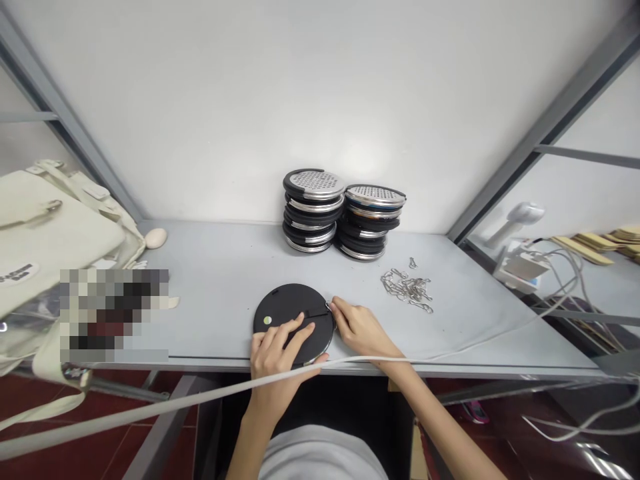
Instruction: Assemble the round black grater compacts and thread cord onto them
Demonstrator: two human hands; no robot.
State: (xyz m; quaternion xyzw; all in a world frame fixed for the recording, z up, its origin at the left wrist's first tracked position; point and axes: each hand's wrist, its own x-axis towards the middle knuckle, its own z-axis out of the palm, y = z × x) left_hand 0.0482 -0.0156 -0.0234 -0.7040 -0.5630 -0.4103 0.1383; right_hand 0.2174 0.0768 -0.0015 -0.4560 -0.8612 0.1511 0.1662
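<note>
A flat black round disc (295,303) lies near the table's front edge, with a small round sticker and a slot-like strip on its face. My left hand (280,350) holds it down, fingers spread across the near side and thumb by the front rim. At the disc's right edge, my right hand (363,328) pinches a small wire metal clip (328,305) against the rim. The clip is mostly covered by the fingertips. To the right, a loose pile of similar metal clips (407,288) rests on the table, with one clip (413,263) apart behind it.
Two stacks of round black-and-silver pieces, a left stack (315,213) and a right stack (373,223), stand by the wall. A white cable (225,392) crosses in front. A cream bag (55,227) and an egg-shaped object (156,238) are at left; a white device (523,263) is at right.
</note>
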